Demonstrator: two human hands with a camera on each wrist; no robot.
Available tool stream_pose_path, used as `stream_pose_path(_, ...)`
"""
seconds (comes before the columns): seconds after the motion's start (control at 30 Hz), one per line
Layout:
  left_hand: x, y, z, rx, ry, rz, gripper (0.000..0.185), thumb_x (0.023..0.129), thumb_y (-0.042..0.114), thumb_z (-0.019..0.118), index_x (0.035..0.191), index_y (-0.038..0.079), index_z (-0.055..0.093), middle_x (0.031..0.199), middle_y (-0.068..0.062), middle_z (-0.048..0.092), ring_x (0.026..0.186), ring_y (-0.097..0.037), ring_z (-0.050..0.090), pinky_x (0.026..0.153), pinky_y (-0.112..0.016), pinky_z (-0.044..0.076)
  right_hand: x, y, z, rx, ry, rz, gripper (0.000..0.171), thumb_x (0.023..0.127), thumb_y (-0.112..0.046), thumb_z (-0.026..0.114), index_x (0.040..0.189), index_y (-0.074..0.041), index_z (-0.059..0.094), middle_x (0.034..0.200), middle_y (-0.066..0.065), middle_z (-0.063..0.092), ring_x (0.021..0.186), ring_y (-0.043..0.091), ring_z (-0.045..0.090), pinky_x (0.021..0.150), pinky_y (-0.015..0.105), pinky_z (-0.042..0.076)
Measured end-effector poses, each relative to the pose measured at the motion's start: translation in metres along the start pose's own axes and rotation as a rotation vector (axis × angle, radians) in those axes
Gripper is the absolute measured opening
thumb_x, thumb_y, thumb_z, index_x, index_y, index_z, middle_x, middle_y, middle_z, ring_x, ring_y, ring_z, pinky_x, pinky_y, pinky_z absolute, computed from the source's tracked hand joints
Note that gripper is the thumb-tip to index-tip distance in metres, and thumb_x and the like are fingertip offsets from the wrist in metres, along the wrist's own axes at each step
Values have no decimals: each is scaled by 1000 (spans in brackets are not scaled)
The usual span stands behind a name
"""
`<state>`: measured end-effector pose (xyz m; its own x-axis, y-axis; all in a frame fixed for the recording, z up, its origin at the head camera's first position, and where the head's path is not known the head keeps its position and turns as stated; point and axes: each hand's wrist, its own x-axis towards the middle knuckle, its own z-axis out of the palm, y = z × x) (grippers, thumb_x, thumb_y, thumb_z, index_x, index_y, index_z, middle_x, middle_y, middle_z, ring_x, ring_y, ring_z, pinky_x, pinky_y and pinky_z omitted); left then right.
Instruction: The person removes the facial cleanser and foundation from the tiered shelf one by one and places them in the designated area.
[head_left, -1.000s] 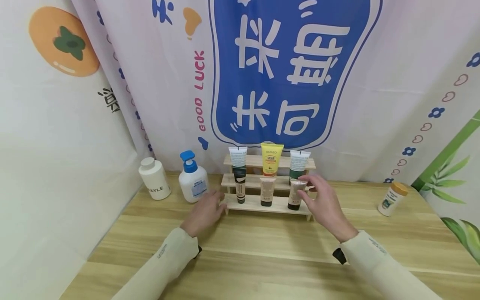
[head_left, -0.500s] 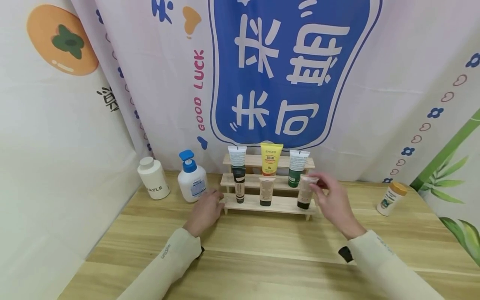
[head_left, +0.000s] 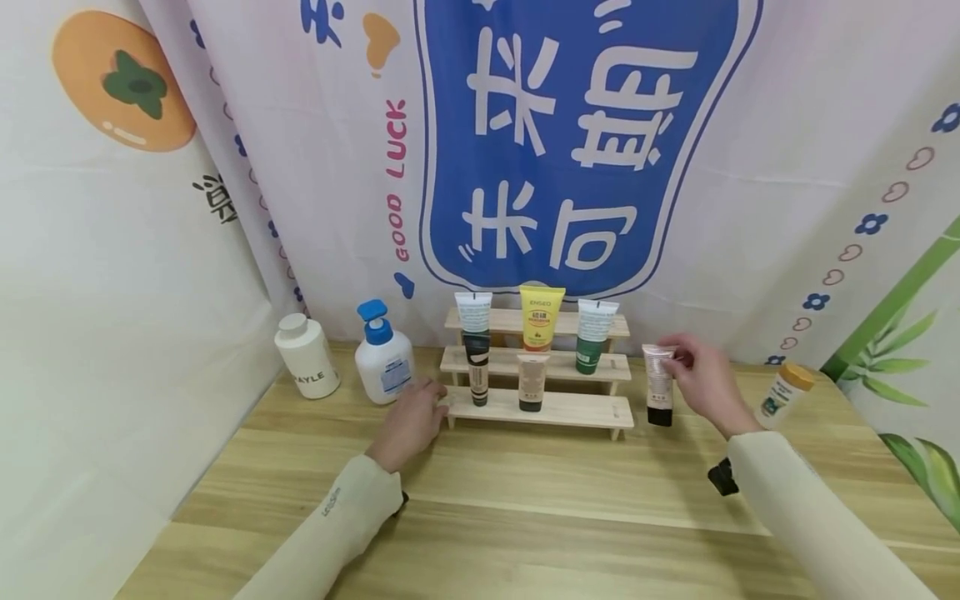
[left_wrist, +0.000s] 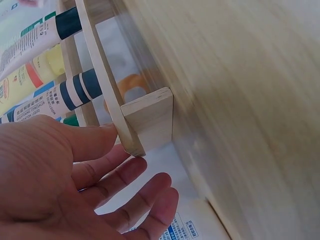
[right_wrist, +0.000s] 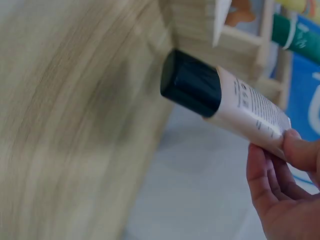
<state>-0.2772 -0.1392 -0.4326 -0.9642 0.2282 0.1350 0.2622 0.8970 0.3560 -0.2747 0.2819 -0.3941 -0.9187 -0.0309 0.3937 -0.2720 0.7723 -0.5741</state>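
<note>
A white cloth with a blue printed panel (head_left: pixel 750 192) hangs behind a pale striped wood table (head_left: pixel 510 517). In the head view, the right hand (head_left: pixel 705 379) holds one slim pale-pink plastic tube with a black cap (head_left: pixel 660 385), cap down, just right of a three-tier pale wooden rack (head_left: pixel 577 408); whether the cap touches the wood is hard to tell. The rack bears five tubes: two white-and-green (head_left: pixel 592 333), one yellow (head_left: pixel 542 321), one black-and-beige (head_left: pixel 478 371) and one beige with a dark cap (head_left: pixel 531 383). Three bottles stand apart: one white jar (head_left: pixel 307 358), one blue-topped pump bottle (head_left: pixel 386 362), one orange-capped bottle (head_left: pixel 783 396).

In the left wrist view, the left hand (left_wrist: pixel 95 170) lightly pinches the bottom board's end between thumb and forefinger, other fingers loosely bent; light steadying pressure there should suffice.

In the right wrist view, thumb and fingertips close on the tube's flat end; a gentle pinch, cap level over the table, would serve best.
</note>
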Motion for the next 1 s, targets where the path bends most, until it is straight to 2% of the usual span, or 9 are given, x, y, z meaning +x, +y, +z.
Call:
stream_pose_path(0.27,1,1,0,-16,-8,-8,24,91,13,64,113,4,63,114,-10,58,107,-29,52,91,-44,44,18,24,21,101,-199,123,26,93,-5,59,117,4,59,94,19,62,79,31,60,60,33,49)
stream_pose_path(0.4,2,2,0,-31,-11,-1,24,91,13,64,114,3,63,117,-11,57,109,-29,52,92,-43,44,22,33,31,95,-266,185,30,93,-12,62,116,6,59,101,21,63,83,29,59,62,31,50)
stream_pose_path(0.53,3,2,1,-27,-14,-6,24,91,14,64,114,4,63,116,-9,57,109,-28,52,92,-42,44,24,40,39,68,-276,215,33,93,-17,62,116,7,60,103,22,62,85,27,59,64,31,49)
stream_pose_path(0.73,3,2,2,-15,-12,-5,24,91,14,64,113,4,63,113,-8,58,106,-27,53,90,-41,45,22,44,44,52,-271,239,33,92,-14,62,116,9,60,104,24,62,86,28,59,68,33,51)
stream_pose_path(1.0,1,1,2,-13,-14,-18,23,91,14,65,111,4,63,110,-7,57,104,-26,53,88,-40,46,19,45,48,35,-271,264,26,91,-10,62,108,10,61,99,24,62,83,29,60,66,35,51)
